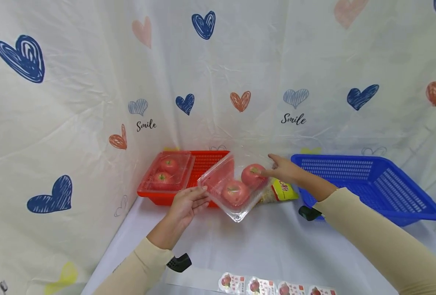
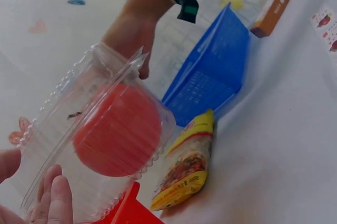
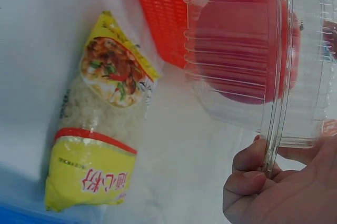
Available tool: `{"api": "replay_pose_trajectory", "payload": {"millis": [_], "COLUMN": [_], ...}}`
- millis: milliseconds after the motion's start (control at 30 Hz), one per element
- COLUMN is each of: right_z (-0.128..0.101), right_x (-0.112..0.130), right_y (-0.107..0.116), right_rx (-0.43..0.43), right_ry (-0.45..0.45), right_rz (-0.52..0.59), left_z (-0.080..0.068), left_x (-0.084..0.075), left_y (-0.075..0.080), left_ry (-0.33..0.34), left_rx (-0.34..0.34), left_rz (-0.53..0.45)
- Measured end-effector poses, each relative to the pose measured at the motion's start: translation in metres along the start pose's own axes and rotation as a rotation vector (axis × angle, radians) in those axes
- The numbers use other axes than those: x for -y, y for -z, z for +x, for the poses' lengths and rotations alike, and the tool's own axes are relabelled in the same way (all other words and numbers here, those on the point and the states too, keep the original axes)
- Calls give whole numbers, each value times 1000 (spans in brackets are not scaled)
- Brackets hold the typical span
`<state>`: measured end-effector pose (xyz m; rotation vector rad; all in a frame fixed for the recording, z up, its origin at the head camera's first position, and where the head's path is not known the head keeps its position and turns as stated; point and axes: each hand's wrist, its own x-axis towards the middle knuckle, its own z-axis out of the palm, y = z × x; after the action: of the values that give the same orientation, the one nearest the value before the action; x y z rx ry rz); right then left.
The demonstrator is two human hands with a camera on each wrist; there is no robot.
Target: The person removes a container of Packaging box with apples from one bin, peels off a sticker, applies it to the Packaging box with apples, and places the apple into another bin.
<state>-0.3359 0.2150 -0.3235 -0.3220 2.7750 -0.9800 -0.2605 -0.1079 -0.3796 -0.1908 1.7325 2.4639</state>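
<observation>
A clear plastic clamshell box (image 1: 221, 172) with two red apples (image 1: 236, 192) is held tilted above the table, in front of the red basket. My right hand (image 1: 285, 170) pinches its right side; in the right wrist view thumb and fingers (image 3: 247, 174) close on the clear rim. At the box's left corner is my left hand (image 1: 186, 205), palm showing. Its thumb and straight fingers (image 2: 60, 197) stand apart on either side of the rim in the left wrist view. A second clear box (image 1: 173, 172) with two apples lies in the red basket (image 1: 203, 164).
A blue basket (image 1: 350, 184) stands at the right. Between the baskets lies a yellow food bag (image 1: 282, 190). A strip of apple-picture labels (image 1: 260, 286) lies at the near table edge. A brown carton (image 2: 279, 5) shows past the blue basket. Patterned cloth hangs behind.
</observation>
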Motion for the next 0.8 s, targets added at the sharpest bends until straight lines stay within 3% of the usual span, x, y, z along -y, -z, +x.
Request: {"api": "replay_pose_trajectory", "payload": {"millis": [200,533,800], "right_z": [-20,-49,-77], "right_x": [-11,-25,-32], "right_y": [-3,-14,-21], "right_rx": [8,49,67], "right_ry": [-16,-65,-66], "right_rz": [-3,81,183], "left_z": [7,10,11], "left_x": [4,7,9], "left_y": [-2,-10,-13], "left_ry": [12,39,62], "left_rx": [-2,7,58], "left_rz": [-15,-2,12]}}
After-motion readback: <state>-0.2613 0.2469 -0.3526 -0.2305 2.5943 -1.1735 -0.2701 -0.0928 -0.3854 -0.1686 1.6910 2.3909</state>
